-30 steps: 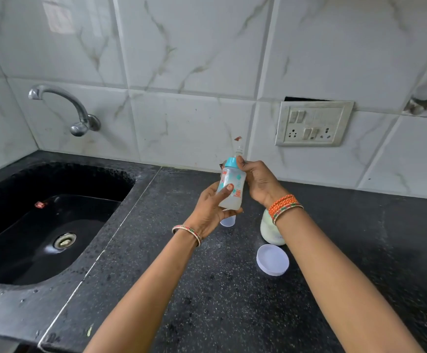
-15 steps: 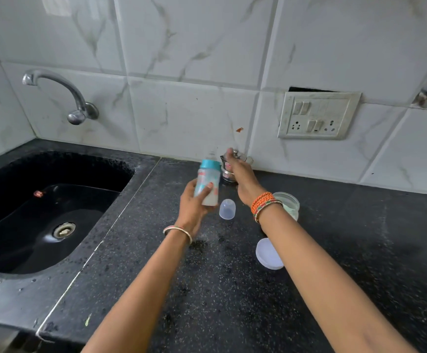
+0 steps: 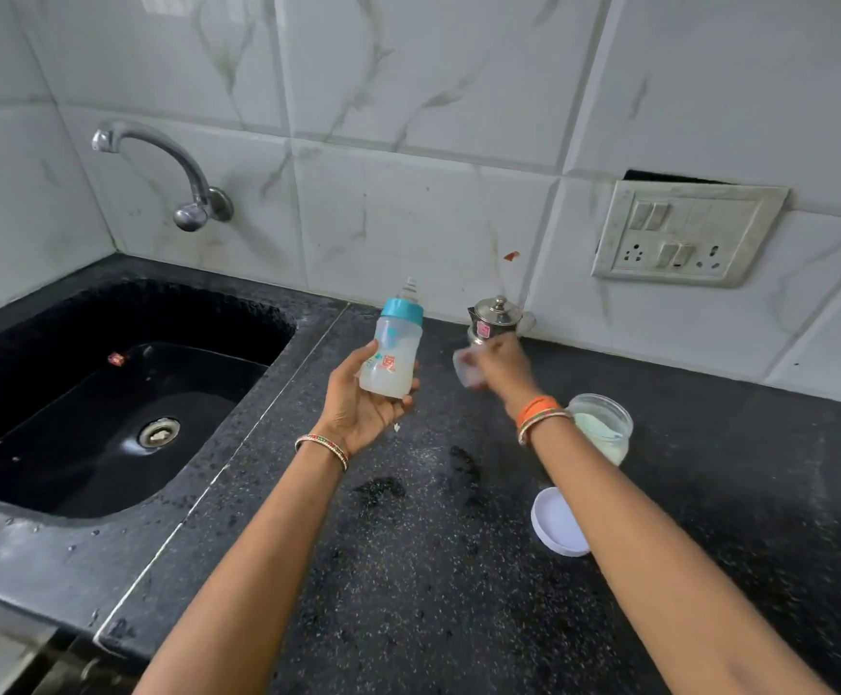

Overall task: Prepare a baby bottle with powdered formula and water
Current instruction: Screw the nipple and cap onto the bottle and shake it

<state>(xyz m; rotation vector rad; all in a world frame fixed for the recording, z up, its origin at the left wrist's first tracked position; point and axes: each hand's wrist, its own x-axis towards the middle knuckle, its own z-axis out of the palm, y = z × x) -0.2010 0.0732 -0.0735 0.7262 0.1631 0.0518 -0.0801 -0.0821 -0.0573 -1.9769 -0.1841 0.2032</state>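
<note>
— Bottle (image 3: 392,357) first, though going from the left we pass the black sink (image 3: 107,408) and the tap (image 3: 177,178) on the tiled wall. Where do we have it?

— We hold it up over the table (image 3: 433,569), just right of the sink. Our left hand (image 3: 358,401) is wrapped round its lower half. It leans a little, blue collar and teat on, with whitish liquid at the bottom.

— And the other hand?

— Our right hand (image 3: 496,366) is blurred. It grips a small clear cap (image 3: 467,368), in front of the steel pot (image 3: 496,318) by the wall.

— Further right?

— An open jar of pale powder (image 3: 604,428) stands beside our right wrist. Its white lid (image 3: 556,529) lies nearer us on the table, and a switch plate (image 3: 684,233) is on the wall.
</note>
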